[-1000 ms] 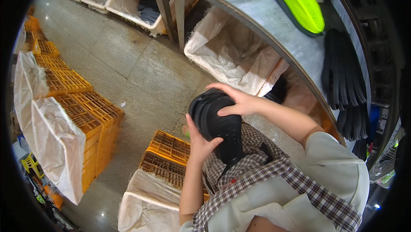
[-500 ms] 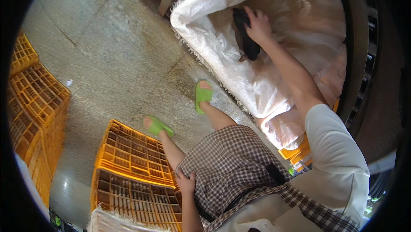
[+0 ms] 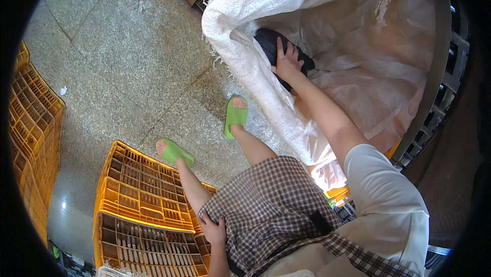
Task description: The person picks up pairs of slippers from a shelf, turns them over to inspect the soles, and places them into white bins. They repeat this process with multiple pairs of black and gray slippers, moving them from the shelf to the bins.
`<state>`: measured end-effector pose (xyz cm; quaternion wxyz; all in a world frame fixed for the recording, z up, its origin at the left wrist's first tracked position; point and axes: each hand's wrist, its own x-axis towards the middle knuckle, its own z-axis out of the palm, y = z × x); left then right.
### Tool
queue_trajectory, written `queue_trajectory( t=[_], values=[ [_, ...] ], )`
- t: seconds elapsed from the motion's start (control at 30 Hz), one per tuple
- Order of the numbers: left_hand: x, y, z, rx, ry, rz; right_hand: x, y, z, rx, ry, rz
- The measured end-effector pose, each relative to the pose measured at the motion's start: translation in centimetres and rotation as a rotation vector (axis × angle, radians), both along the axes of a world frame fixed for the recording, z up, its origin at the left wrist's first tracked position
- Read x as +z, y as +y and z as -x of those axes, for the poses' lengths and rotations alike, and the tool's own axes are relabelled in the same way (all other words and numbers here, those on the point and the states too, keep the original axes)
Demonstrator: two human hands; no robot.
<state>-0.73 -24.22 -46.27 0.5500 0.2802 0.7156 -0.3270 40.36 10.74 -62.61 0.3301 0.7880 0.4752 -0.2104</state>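
Observation:
My right hand (image 3: 289, 62) reaches into a large white woven sack (image 3: 245, 6) whose mouth is folded outward. Its fingers are curled over a dark bundle (image 3: 269, 44), which looks like soft black fabric; its exact kind is unclear. The bundle lies against the sack's inner left wall, and part of it is hidden under my hand. My left hand (image 3: 213, 230) rests on the brown-and-white checked apron (image 3: 266, 200) over my lap. No object shows in that hand, and its fingers are apart against the cloth.
Yellow plastic crates (image 3: 148, 190) are stacked close to my left leg. Another yellow crate stack (image 3: 38, 123) stands at the far left. Behind the sack on the right curves a dark slatted rim (image 3: 444, 83). My green slippers (image 3: 236, 118) are on the stone floor (image 3: 138, 47).
My right hand has moved slightly down and left with the dark bundle, which now lies nearer the sack's left wall and shows a broader side. My left hand stays on the apron.

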Motion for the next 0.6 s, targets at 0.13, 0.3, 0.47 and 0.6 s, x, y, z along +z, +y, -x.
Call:
queue_trajectory(
  t=[0.13, 0.3, 0.47, 0.6],
  values=[
    [0.3, 0.8, 0.2, -0.045, 0.006, -0.046, -1.2, 0.6, -0.5, 0.044, -0.006, 0.104],
    [1.1, 1.8, 0.9, -0.009, 0.006, -0.153, 1.5, 2.6, -1.2, 0.1, 0.104, -0.021],
    [3.7, 4.8, 1.7, 0.052, -0.032, -0.423, 11.5, 0.5, 2.0, 0.034, 0.547, -0.734],
    [7.8, 8.7, 2.2, -0.102, -0.182, -0.732, 25.7, -2.7, 6.7, 0.083, 0.96, -0.969]
  ],
)
